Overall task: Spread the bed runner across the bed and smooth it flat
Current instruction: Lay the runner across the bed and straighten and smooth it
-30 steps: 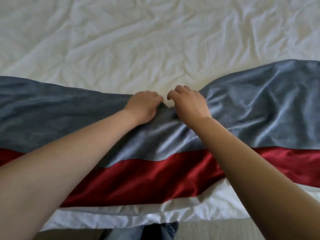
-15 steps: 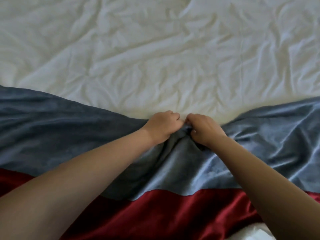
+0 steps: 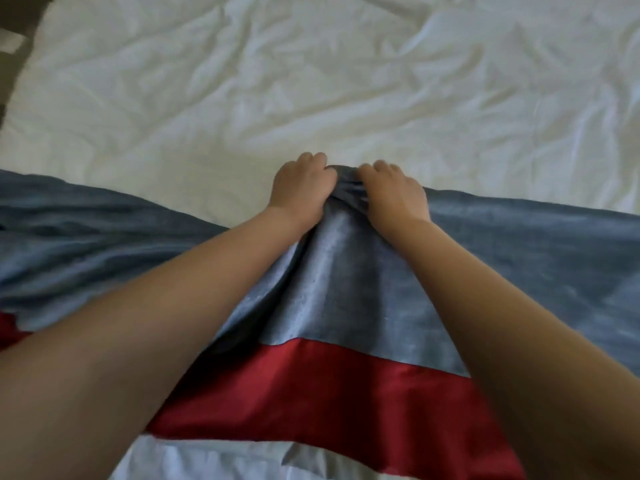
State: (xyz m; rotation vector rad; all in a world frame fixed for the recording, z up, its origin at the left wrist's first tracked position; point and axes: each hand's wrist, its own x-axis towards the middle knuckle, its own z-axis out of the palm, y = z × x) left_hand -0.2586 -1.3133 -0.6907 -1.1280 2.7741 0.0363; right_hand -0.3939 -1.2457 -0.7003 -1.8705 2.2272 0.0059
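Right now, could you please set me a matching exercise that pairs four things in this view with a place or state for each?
Things, on and around the bed runner:
1. left hand
2. grey band
3. red band
4. white sheet

Places or states:
A. wrinkled, spread across the top of the view
B. grips bunched cloth at the far edge
C. the runner's near-side strip
D. pulled up into a central ridge

Pairs: 1-B, 2-D, 3-C, 4-A.
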